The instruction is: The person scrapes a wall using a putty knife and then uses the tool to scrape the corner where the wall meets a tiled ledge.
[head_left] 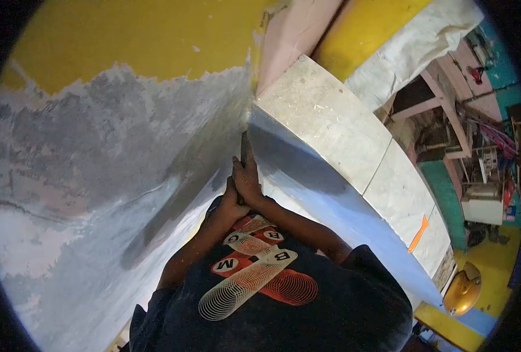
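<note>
A dark, narrow, flat-bladed scraper (pixel 245 146) points up into the corner where the scraped wall (pixel 125 123) meets the blue side of a counter. My right hand (pixel 247 179) is closed around it, fingers lying along its length near the blade. Just below, my left hand (pixel 232 202) is closed at the lower end, against my right hand. Most of the handle is hidden by my hands. Yellow paint (pixel 131 35) covers the upper wall, with a ragged edge above bare grey plaster.
To the right runs a pale tiled counter top (pixel 342 135), with an orange plastic tool (pixel 418 234) near its far end. White sheeting (pixel 410 53) hangs at the back. A gold-coloured round object (pixel 463 291) and cluttered shelves (pixel 442 117) stand beyond.
</note>
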`<state>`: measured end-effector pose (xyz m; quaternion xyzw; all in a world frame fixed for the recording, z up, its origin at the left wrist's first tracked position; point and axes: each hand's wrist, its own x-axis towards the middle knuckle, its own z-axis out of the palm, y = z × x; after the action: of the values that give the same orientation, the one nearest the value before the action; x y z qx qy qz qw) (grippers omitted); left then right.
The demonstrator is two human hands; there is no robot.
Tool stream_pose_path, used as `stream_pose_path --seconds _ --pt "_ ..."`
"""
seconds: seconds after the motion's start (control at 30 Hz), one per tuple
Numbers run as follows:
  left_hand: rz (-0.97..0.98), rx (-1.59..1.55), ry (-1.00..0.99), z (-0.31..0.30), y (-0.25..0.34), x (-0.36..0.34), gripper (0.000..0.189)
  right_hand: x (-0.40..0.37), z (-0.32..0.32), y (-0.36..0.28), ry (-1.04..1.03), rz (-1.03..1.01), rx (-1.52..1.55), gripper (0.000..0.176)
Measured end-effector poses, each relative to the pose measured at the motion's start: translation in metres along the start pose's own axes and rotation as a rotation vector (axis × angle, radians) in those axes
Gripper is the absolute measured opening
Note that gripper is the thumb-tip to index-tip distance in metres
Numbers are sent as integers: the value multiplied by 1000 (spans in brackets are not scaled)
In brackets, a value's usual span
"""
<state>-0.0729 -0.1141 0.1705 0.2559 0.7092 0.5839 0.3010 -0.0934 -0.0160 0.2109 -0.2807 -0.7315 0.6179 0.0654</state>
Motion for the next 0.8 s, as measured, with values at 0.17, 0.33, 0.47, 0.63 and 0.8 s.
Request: stream_pose_path --seconds 0.17,0.33,0.47,0.63,0.8 --pt "-164 -70 50 -4 34 7 82 27 11 51 -109 182 82 56" --pt "-106 85 103 1 0 -4 83 19 24 59 66 -51 170 23" --pt "-84 181 106 0 -8 -4 78 24 23 45 97 -102 38 31" --pt "-12 197 -73 -7 6 2 50 -8 1 -10 57 -108 65 55" --pt "-122 -251 -119 -5 -3 9 40 3 4 -3 149 -267 110 58"
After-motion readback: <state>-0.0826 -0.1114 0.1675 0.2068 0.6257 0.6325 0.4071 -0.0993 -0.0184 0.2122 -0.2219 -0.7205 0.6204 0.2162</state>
